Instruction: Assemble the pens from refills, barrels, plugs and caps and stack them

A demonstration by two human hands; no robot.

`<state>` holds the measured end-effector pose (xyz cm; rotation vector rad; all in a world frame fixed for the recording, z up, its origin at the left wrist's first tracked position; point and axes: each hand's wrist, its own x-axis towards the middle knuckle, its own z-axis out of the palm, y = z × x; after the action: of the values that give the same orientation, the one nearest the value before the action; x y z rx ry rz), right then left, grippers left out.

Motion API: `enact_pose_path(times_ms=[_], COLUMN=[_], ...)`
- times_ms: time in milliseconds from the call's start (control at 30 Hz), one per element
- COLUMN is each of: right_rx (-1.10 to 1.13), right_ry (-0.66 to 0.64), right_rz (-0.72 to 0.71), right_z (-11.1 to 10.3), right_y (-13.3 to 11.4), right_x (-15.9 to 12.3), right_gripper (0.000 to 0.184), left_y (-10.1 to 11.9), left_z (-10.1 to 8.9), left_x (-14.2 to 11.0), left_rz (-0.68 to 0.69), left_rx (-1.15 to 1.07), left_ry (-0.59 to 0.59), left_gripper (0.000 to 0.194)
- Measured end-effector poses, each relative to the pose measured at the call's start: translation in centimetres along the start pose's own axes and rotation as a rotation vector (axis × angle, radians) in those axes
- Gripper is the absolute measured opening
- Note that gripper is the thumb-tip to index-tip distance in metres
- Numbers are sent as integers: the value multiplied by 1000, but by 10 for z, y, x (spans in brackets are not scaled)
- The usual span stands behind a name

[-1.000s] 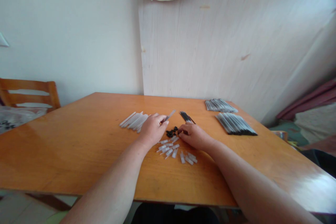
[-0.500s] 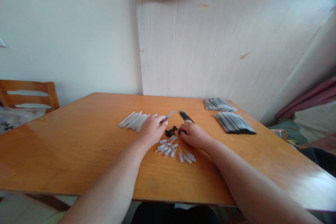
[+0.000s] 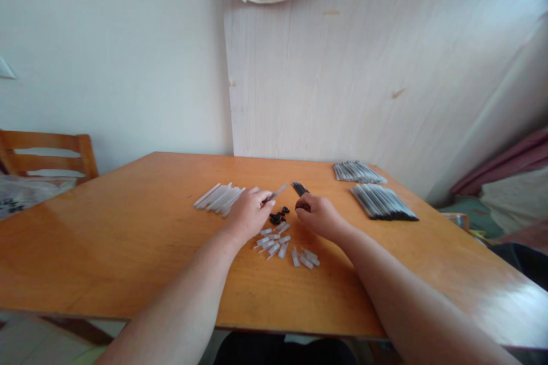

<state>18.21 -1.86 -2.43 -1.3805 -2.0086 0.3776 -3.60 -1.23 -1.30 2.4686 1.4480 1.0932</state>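
Observation:
My left hand (image 3: 252, 210) is closed around a slim translucent tube (image 3: 281, 190) that points up and to the right. My right hand (image 3: 320, 214) has its fingers curled together above the table; whatever they pinch is hidden. Just beyond it lie thin black rods (image 3: 299, 187), partly covered by the hand. Between the hands is a small heap of black plugs or caps (image 3: 279, 216). Nearer to me are scattered several short translucent white pieces with narrow tips (image 3: 273, 239). To the left of my left hand rests a row of whitish tubes (image 3: 216, 198).
On the right of the wooden table (image 3: 141, 239) lies a row of grey pen-like sticks with black ends (image 3: 382, 201), and a second bundle of sticks (image 3: 358, 172) behind it. A chair (image 3: 47, 151) stands at the left. The wall (image 3: 274, 80) borders the far edge.
My right hand has lifted slightly from beside the black heap, its fingers curled closer together. The left hand keeps its hold on the tube, almost unmoved.

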Motion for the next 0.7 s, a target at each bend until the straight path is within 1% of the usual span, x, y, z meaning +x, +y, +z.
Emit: enact_pose_path(times_ms=[67,133,200,267,367,500,700], right_rx=[176,372,525,612,647,631,534], right_ry=[34,51,78,118,155,143,145], right_rz=[73,118,134,139,152,135,110], right_z=[-4,-9,-15,-20,-24,-24,-20], right_y=[-1,-4,-8,-12,-17,-22,-20], right_x=[1,1,0,-1,-2,-3,-3], right_gripper=[8,11,15,18,23,22,19], left_y=[2,4,6,7,9,8,6], left_z=[-1,-2,-3,-4,-3,-1,1], left_x=[0,-1,-1,-2,-2,-2,-3], left_rz=[0,6,23,41,58,83,82], left_rx=[5,13,26,31,22,34,65], left_ry=[-3,-10,-23,-40,-57,-63,-72], left_gripper=[22,21,21,20,20,21,21])
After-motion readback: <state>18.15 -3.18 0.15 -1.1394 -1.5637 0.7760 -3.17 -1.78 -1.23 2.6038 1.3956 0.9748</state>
